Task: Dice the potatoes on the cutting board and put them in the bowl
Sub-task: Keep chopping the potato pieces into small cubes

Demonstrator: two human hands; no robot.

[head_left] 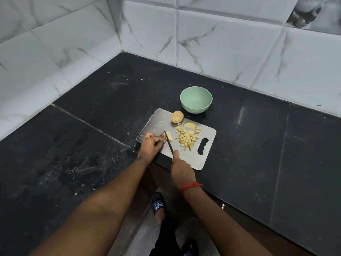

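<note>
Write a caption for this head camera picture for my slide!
A knife in the right hand cuts a potato strip the left hand holds on the cutting board; green bowl sits empty.

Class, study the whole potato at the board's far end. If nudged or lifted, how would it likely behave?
The potato looks rounded and uncut, so a nudge would probably roll it. The board seems smooth metal, offering little grip. Still whole, the potato should lift stiff and fairly heavy.

The person wears a red thread band (190, 186) on the right wrist and dark blue, white-printed slippers (158, 205)
</note>
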